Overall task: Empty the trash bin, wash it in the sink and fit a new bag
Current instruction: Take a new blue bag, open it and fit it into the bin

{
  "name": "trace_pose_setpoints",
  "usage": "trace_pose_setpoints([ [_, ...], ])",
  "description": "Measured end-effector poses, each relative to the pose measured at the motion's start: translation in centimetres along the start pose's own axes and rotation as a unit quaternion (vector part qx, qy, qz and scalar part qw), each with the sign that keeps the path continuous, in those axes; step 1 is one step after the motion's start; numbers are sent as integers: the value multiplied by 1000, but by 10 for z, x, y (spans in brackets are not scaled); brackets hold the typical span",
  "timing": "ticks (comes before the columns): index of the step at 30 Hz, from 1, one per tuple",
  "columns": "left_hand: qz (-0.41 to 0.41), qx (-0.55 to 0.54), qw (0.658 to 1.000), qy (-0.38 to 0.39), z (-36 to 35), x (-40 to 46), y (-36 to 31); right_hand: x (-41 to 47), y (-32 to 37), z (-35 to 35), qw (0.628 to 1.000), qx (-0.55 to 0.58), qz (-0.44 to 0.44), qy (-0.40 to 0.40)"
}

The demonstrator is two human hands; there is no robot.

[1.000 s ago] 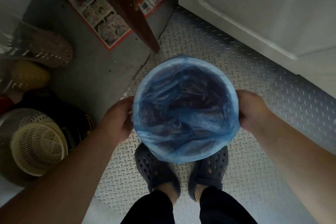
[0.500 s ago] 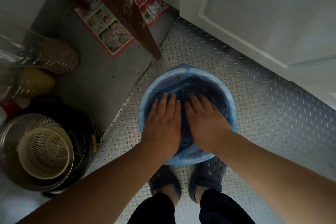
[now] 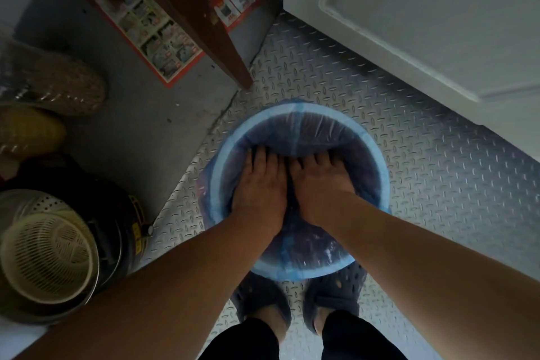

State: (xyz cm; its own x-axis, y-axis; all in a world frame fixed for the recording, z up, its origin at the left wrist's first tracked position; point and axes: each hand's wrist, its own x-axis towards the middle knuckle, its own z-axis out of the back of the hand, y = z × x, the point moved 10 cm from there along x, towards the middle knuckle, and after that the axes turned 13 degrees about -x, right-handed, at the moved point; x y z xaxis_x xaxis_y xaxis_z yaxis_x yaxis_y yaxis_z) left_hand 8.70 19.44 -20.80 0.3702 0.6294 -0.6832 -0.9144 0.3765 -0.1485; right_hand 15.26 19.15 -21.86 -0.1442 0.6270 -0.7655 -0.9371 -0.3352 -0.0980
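fingertips of left hand [image 3: 258,190] and right hand [image 3: 320,188] hidden under bag [image 3: 301,133] fold, trash bin [image 3: 382,172] wall and bottom covered, flyer [image 3: 163,38] print unreadable, colander [image 3: 46,254] cut off left

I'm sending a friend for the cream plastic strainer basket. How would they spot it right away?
From the blue-bagged trash bin on the ridged metal floor, look left to the dark round pot. The cream slotted plastic strainer basket sits in a perforated metal colander there, the only pale ribbed one.
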Motion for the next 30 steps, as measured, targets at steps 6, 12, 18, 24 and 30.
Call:
trace_pose_setpoints([
  [6, 7, 19, 1000, 1, -7, 11, -1, 12, 3, -7, 1000, -1, 1, -13],
  [12, 10, -6, 1000, 4, -9, 19, 0, 16, 5, -10, 1000, -10, 13, -16],
  [18, 7, -51, 998, 25, -1, 18, -3, 15, 1, -8, 1000, 19, 16, 5],
  [24, -102, -35, 994, 8, 36, -33, -32, -5, -5, 8, 998, 54, 24, 0],
  [30, -54, -264, 929, -252, 115, -110, 29, -46, -4, 48, 984, 163, 55, -43],
])
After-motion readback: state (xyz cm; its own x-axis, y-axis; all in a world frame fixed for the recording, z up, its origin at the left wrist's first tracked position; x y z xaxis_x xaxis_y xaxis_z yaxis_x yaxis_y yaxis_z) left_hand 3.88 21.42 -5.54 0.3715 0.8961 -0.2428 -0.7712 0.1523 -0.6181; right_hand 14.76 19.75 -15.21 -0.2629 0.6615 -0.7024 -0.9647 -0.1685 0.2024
